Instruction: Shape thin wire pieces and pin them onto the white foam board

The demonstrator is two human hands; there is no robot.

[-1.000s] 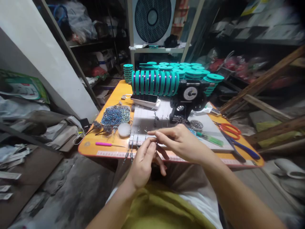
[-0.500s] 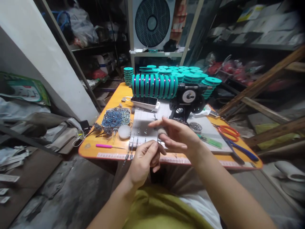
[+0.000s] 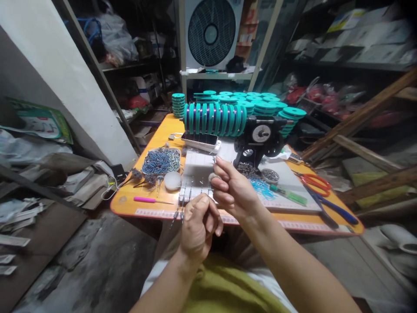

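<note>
Since the earlier frames our right hand (image 3: 233, 187) has drawn back toward us and turned upright, its thumb and forefinger now pinched shut at the top over something too fine to make out, with a taped fingertip showing on its near side. Our left hand (image 3: 198, 224) has closed into a loose fist just below and beside it, fingers curled in on a small item we cannot identify; whether a line runs between the two hands we cannot tell. Both hands hover over the near edge of the orange table (image 3: 163, 130), above the white board (image 3: 198, 167) where thin rigs stand in a row. Left of the board lie a tray of blue tubes (image 3: 160, 160), a pale round lump (image 3: 172, 180) and a pink-handled tool (image 3: 146, 200). Behind the board a row of teal spools (image 3: 215, 118) sits on a black winding machine (image 3: 260, 137), with more teal spools stacked further back. To the right we see a small round tin (image 3: 270, 175), loose blue bits (image 3: 262, 188), a green-handled tool (image 3: 288, 194), red-handled scissors (image 3: 314, 181) and blue-handled pliers (image 3: 335, 209). A phone (image 3: 200, 140) lies under the spool row, and a fan (image 3: 211, 31) stands on the shelf beyond.
</note>
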